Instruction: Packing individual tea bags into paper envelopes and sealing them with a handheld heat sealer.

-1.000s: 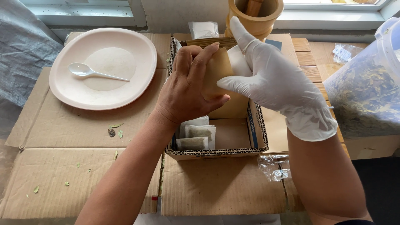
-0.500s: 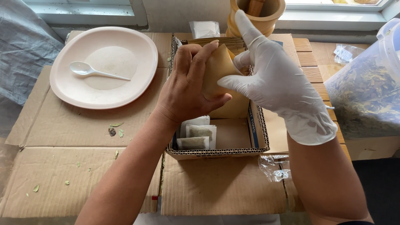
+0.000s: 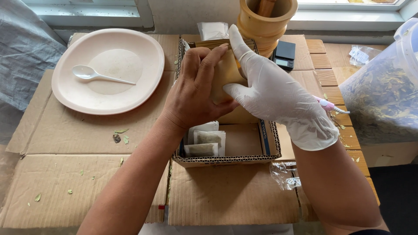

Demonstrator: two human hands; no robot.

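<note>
Lying nearest in front of the open cardboard box (image 3: 226, 160), flattened corrugated cardboard sheets (image 3: 230, 193) cover the work surface, scattered with small green leaf bits (image 3: 122, 130), and a crumpled clear plastic wrapper (image 3: 285, 174) sits just off the box's near right corner. Inside the box, at its near left end, three small pale sachets (image 3: 204, 143) with greenish filling stand in a row, and a blue-printed card strip (image 3: 264, 137) leans along its right inner wall. Over the middle of the box, the bare left hand (image 3: 196, 93) and the white-gloved right hand (image 3: 274, 93) together clasp one tan paper packet (image 3: 226, 74), the left fingers curled over its left edge, the right thumb pressed across its front and the index finger raised behind it. Left of the box lies one round cream plate (image 3: 143, 56) bearing one white plastic spoon (image 3: 98, 75). Right of the box, a pink-tipped pen-like tool (image 3: 333, 106) shows past the glove, and a clear plastic tub (image 3: 383, 91) of dried leaves stands further right. Beyond the box are a small black pocket scale (image 3: 285, 54), one wooden mortar (image 3: 265, 19) with a pestle in it, a white sachet (image 3: 212, 30) and a clear bag (image 3: 359, 54), all below a white window sill (image 3: 348, 17)
</note>
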